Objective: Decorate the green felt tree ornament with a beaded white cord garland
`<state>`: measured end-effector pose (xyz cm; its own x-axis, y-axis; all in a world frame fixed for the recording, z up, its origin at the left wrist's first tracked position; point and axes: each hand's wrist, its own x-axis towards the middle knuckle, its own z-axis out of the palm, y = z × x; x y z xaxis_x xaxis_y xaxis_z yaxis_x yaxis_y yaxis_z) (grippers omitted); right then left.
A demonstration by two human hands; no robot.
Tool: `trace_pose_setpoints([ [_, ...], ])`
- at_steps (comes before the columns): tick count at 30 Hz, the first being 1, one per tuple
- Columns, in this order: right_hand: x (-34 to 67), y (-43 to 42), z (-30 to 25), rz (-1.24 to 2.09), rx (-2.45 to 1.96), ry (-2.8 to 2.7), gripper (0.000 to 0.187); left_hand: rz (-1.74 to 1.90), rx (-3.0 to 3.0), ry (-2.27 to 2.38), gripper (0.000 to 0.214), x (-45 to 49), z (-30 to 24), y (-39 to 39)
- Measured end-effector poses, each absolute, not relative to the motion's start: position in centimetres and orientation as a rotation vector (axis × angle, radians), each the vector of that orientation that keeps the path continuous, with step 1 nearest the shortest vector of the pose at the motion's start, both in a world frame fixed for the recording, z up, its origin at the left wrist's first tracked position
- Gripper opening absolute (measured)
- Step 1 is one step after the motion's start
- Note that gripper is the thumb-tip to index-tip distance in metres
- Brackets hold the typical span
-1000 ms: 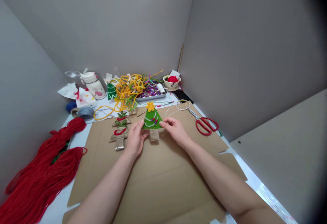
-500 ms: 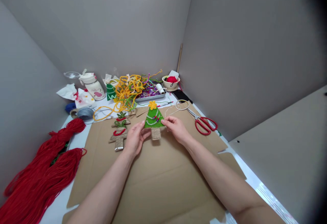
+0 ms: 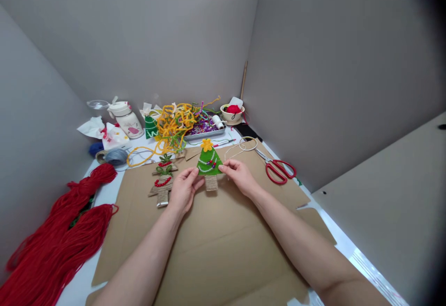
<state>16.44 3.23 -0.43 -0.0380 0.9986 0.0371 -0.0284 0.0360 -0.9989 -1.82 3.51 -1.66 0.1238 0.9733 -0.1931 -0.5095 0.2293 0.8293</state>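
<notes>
Near the centre of the frame, the left hand [image 3: 183, 189] and right hand [image 3: 239, 176] are pinching opposite lower corners of a green tree ornament [image 3: 209, 165], the hands standing apart. Above, a metal tray [image 3: 209, 134] is holding purplish beads [image 3: 203, 125], a white spool [image 3: 218, 121] and tangled orange yarn [image 3: 177, 119]. Right of it, a cream bowl [image 3: 232, 118] is cradling something red [image 3: 233, 109]. At left, a lidded white bottle [image 3: 129, 122] is hiding its contents.

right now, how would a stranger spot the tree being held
Above the brown cardboard, find the left hand and right hand. They hold a green tree by its lower corners. Its yellow flower sets it apart from the twine trees at its left.
</notes>
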Motion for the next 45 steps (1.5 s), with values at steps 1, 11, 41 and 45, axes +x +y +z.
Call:
trace_pose_setpoints([
  [1,16.4,3.2,-0.5,1.229,-1.139,-1.236,0.033,1.217,0.679,0.854,0.024,-1.8,-1.6,3.5],
  [11,17.7,4.3,-1.6,1.149,-1.13,-1.213,0.041,1.117,0.644,0.787,0.019,-2.1,-1.3,3.6],
  [41,18.3,3.3,-0.3,1.375,-1.003,-1.798,0.019,0.715,0.835,0.676,0.021,-2.5,-0.5,2.1],
  [45,18.6,3.2,0.2,1.321,-1.046,-1.848,0.032,0.697,0.893,0.695,0.023,-2.5,-0.3,2.0],
])
